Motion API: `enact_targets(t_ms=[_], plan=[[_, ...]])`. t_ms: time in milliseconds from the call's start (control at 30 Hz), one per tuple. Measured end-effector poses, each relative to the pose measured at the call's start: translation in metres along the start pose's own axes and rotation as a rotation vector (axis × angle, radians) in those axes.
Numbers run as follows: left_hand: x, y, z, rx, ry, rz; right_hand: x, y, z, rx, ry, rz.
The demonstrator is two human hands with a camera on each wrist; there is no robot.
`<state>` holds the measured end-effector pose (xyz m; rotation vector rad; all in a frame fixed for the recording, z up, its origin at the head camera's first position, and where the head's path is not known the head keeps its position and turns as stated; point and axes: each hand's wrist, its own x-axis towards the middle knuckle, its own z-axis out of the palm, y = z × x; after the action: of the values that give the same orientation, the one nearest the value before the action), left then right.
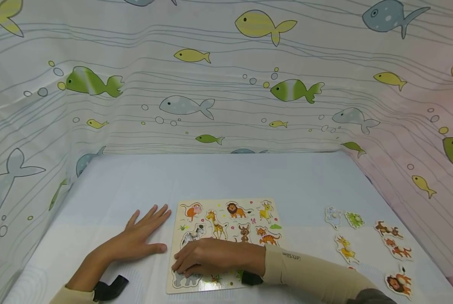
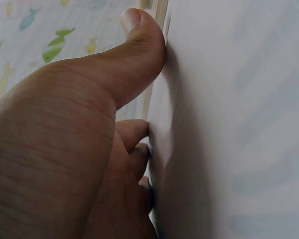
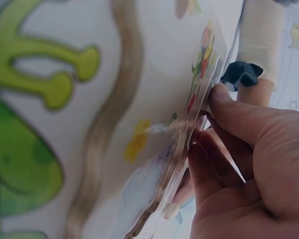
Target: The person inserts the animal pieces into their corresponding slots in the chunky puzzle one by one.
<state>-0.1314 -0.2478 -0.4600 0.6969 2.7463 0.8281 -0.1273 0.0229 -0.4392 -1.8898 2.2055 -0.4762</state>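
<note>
A wooden animal puzzle board [image 1: 226,204] lies on the table in the head view. My right hand [image 1: 215,255] reaches over its lower left part, with curled fingers at the elephant puzzle piece [image 1: 186,280]. The right wrist view shows the thumb [image 3: 234,107] and fingertips of that hand pinching at a thin edge close to the board; the knob is hidden. Beside the board's left edge, my left hand [image 1: 141,236] rests palm down on the table, its fingers spread and holding nothing. In the left wrist view its thumb [image 2: 144,45] touches the white surface.
Loose pieces lie on the right of the table: a frog-green piece [image 1: 354,219], a pale blue piece [image 1: 333,217], a yellow animal [image 1: 346,249], a brown animal [image 1: 388,230], a tiger [image 1: 398,248] and a lion [image 1: 399,283]. A fish-patterned curtain [image 1: 226,84] surrounds the table.
</note>
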Motion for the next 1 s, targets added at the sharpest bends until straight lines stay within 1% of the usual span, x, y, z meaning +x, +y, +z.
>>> enact_targets(t_ms=[133,367,533,667,867,1000], plan=[[-0.001,0.001,-0.002,0.007,0.009,0.01,0.0,0.0,-0.002,0.025,-0.01,-0.004],[0.001,0.001,-0.001,-0.007,-0.009,-0.021,-0.002,0.002,-0.004,0.097,-0.023,-0.011],[0.001,0.001,0.0,-0.009,-0.019,-0.025,-0.002,0.002,-0.005,0.16,-0.017,-0.006],[0.0,0.001,0.0,-0.006,-0.023,-0.026,-0.003,0.0,-0.006,0.209,0.009,-0.002],[0.0,0.002,0.0,0.0,-0.013,-0.017,-0.009,-0.005,-0.016,0.339,0.067,0.003],[0.0,0.002,-0.001,-0.004,-0.011,-0.014,-0.019,-0.007,-0.028,0.354,0.129,0.014]])
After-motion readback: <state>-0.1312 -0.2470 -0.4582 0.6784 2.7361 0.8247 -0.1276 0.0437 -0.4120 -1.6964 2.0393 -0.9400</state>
